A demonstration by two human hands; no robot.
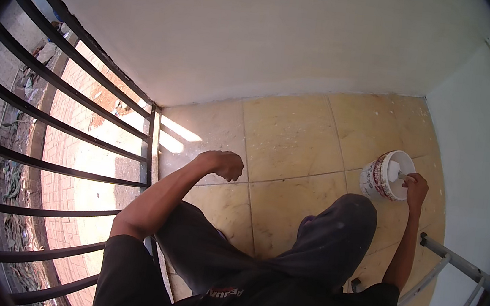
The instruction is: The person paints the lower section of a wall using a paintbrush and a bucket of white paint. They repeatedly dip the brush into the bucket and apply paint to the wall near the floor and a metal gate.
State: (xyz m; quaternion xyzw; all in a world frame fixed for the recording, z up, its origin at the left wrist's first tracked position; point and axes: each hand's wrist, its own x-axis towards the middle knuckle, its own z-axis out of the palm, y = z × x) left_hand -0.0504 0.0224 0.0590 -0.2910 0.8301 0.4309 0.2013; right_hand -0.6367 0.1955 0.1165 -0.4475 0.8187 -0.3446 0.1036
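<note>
My right hand [415,189] grips the handle of a paintbrush [400,173] over the mouth of a white plastic bucket [372,177]. The brush's pale head is inside the bucket, whose wall bears dark red print and drips. White paint seems to coat the inside of the bucket, which looks tilted or leaning in this wide view. Above my bent knee, my left hand [225,165] is curled into a loose fist. Nothing shows in its fingers, though the palm is hidden.
Black metal railing bars [69,166] run along the left, with brick paving beyond. A pale wall [262,34] meets the yellowish tiled floor [291,135] in front. At the lower right stands a metal ladder [449,257], near the white side wall [471,177].
</note>
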